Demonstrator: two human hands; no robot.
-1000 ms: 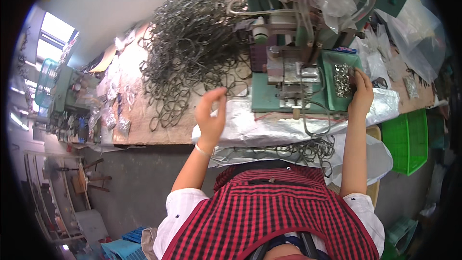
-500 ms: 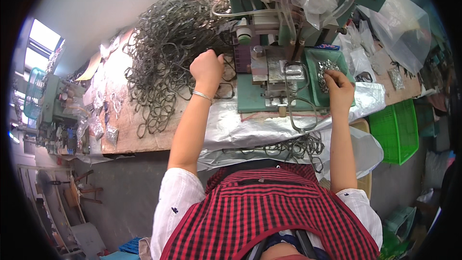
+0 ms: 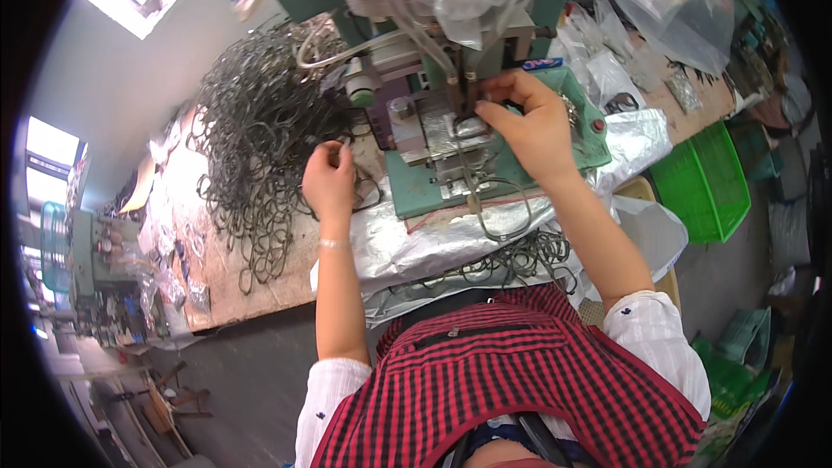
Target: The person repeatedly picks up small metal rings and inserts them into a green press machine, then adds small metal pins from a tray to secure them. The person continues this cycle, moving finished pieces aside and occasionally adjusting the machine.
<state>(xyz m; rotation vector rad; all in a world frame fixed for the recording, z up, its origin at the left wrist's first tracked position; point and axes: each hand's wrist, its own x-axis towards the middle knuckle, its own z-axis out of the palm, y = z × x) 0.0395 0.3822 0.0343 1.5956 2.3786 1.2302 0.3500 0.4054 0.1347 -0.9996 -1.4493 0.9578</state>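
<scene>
My right hand (image 3: 539, 132) reaches into the bench press (image 3: 412, 195), its thumb and fingertips drawn together beside the press head. Whatever they pinch is too small to make out. Dark wire loops (image 3: 511, 236) hang from the metal fixture below those fingers, over the front of the green base. My left hand (image 3: 330, 184) is at the near right edge of a big tangled pile of dark wire loops (image 3: 260, 121). Its fingers are curled together, and what they hold, if anything, is hidden. Behind my right hand stands a green tray (image 3: 596, 154) with small shiny metal parts (image 3: 568, 109).
Silvery sheeting (image 3: 399, 247) covers the bench's front edge, with more loops (image 3: 520, 260) lying on it. A bright green crate (image 3: 706, 186) stands at the right. Small bags of parts (image 3: 198, 296) lie at the left. Clear tubes (image 3: 407, 17) hang around the press.
My right hand has gone from the tray of small parts leftward to the press head. My left hand has drawn back toward me along the pile. The whole view has shifted and tilted.
</scene>
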